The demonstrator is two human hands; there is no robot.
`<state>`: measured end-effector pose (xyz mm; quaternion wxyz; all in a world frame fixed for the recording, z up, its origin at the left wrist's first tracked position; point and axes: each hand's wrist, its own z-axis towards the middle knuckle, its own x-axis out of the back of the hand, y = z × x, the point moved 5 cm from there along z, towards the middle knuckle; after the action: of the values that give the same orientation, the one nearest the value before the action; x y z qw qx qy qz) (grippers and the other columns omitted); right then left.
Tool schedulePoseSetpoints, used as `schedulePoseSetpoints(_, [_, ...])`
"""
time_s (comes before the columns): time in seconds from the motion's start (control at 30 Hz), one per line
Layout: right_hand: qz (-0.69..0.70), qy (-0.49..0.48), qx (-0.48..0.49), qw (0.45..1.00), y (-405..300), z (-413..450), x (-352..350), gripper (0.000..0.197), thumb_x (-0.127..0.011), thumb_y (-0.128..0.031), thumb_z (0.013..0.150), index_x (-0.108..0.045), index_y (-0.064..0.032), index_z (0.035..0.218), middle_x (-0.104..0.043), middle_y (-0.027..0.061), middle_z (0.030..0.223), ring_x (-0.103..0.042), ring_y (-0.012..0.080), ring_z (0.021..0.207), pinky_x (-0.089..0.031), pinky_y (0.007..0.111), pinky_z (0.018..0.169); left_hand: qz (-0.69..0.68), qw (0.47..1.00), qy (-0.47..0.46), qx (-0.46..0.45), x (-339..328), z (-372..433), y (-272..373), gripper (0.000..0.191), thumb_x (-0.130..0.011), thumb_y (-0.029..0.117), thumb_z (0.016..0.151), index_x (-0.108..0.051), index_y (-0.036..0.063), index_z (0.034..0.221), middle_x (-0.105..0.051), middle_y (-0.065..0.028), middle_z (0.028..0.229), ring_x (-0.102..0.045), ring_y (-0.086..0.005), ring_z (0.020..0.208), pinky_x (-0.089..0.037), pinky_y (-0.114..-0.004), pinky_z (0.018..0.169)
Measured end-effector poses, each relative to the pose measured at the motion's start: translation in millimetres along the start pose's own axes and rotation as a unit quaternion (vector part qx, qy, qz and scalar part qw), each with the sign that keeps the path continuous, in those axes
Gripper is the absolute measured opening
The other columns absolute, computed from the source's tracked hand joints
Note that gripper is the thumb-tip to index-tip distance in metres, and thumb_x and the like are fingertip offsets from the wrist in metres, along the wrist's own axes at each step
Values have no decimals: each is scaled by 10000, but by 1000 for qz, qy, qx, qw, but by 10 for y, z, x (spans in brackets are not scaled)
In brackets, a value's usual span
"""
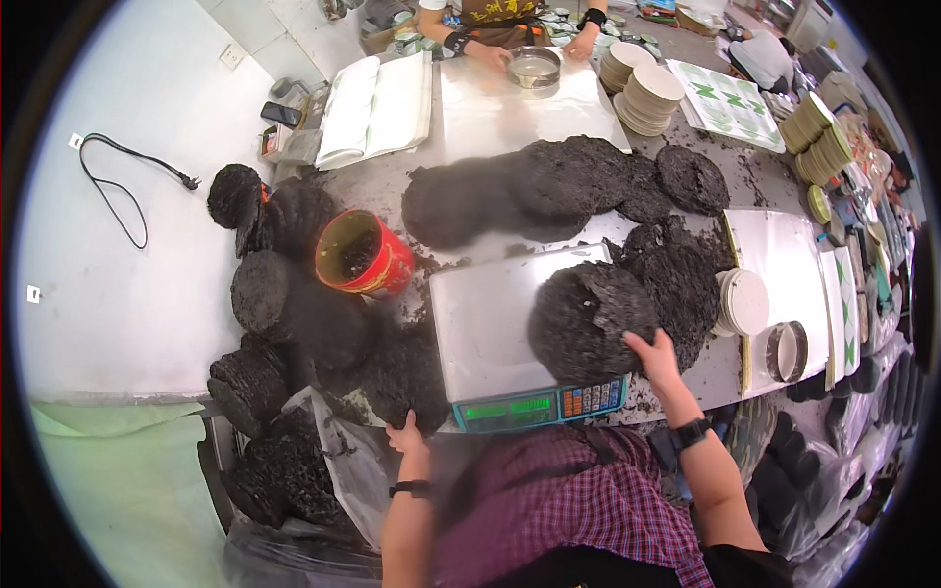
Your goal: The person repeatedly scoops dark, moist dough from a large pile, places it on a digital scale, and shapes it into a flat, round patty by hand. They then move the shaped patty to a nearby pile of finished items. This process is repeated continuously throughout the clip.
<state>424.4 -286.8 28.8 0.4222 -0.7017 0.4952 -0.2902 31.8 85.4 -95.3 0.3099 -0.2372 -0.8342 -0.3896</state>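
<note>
My right hand (pixel 654 356) grips the near right rim of a dark round cake (pixel 588 320) of what looks like dried seaweed. That cake is over the right part of the steel platform (pixel 489 316) of a digital scale; whether it touches is unclear. Green digits glow on the scale's display (pixel 507 411), beside its keypad (pixel 592 397). Left of the scale, my left hand (pixel 408 434) has its thumb on the near edge of another dark cake (pixel 404 367), its fingers partly hidden. More cakes (pixel 673 294) are heaped against the scale's right side.
A red bucket (pixel 367 253) with dark scraps stands left of the scale. Dark cakes (pixel 507 191) lie beyond it, and stacks (pixel 250 382) line the left. Paper discs (pixel 744 301) and a metal ring (pixel 786 351) are right. Opposite, a co-worker's hands (pixel 492 55) hold another ring (pixel 534 67).
</note>
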Motion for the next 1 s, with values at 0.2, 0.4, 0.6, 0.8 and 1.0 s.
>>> schedulePoseSetpoints(0.2, [210, -13, 63, 976, -1168, 487, -379, 395, -612, -37, 877, -503, 3, 1254, -607, 101, 1179, -586, 210, 1059, -468, 353, 924, 141, 977, 133, -87, 22, 151, 3, 745, -861, 312, 663, -411, 23, 1182, -438, -244, 1211, -491, -386, 1119, -453, -475, 923])
schedulePoseSetpoints(0.4, [157, -4, 77, 985, -972, 2010, -1094, 553, -678, -133, 867, -436, 1, 1346, -467, 121, 1369, -418, 237, 1284, -315, 360, 1077, -276, 956, -61, -74, 102, 105, 17, 492, -730, 197, 838, -433, 19, 1187, -485, -202, 1248, -539, -311, 1097, -484, -414, 914])
schedulePoseSetpoints(0.6, [-55, 13, 167, 984, -991, 1333, -497, 468, -658, -144, 853, -522, -13, 1281, -520, 197, 1310, -470, 284, 1248, -374, 369, 1029, -424, 883, -186, -74, 467, -1036, 1007, 318, -610, 120, 920, -522, 2, 1202, -602, -53, 1152, -584, -191, 1023, -485, -328, 865])
schedulePoseSetpoints(0.8, [-92, 108, 149, 979, -632, 684, 393, 249, -603, -70, 905, -593, -9, 1147, -633, 44, 1050, -591, 123, 964, -467, 248, 847, 45, 727, -241, -642, 137, -2513, 1719, 480, -570, -52, 688, -598, 12, 1163, -557, -159, 1266, -508, -324, 1217, -386, -399, 1053])
schedulePoseSetpoints(1.0, [-375, 29, 311, 873, -771, 366, -414, 407, -714, -211, 805, -609, -41, 1158, -557, 125, 1176, -506, 276, 1107, -413, 374, 944, 40, 628, -305, -715, -415, -2772, 1699, 516, -704, 135, 784, -547, 93, 1273, -412, -172, 1411, -381, -400, 1300, -312, -492, 1083])
